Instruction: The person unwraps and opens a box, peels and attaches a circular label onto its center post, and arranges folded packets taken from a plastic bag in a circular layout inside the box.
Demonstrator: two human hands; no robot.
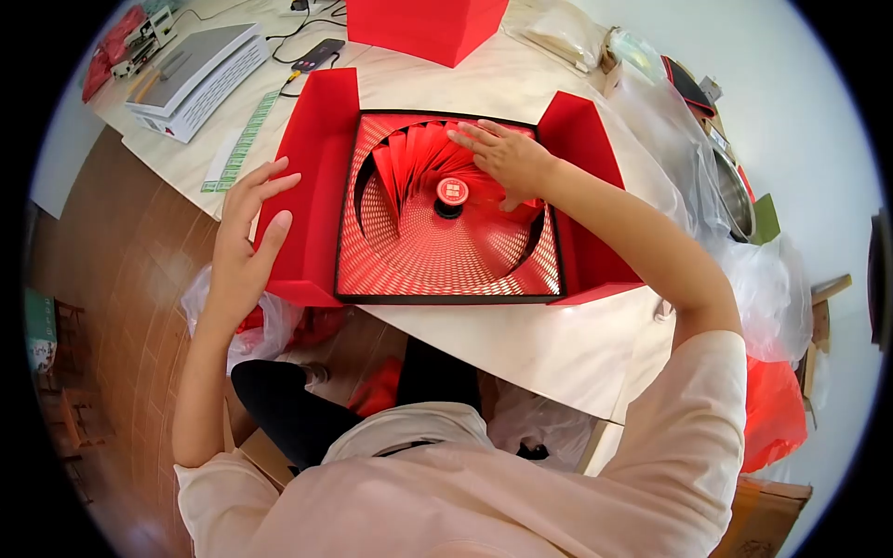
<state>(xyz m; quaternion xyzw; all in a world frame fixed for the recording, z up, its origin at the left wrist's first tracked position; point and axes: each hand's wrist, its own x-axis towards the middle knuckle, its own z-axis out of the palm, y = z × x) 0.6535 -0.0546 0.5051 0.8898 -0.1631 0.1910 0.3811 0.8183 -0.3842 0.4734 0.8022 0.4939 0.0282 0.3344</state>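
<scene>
A red box (313,186) lies open on the table, its side flaps spread left and right. Inside is a square, shiny patterned panel (372,270) with a round recess. Red folded pieces (409,158) fan out around a central knob (451,192) with a red top, over the upper part of the recess. My right hand (510,160) rests on the fan's upper right, fingers spread, holding nothing. My left hand (251,219) is beside the box's left flap with its fingers apart and nothing in them.
Another red box (423,23) stands at the back. A phone (318,56) with cables, a white-and-grey box (200,79) and a green-and-white strip (244,144) lie at the left. Clear plastic bags (651,139) and a metal bowl (735,191) are at the right.
</scene>
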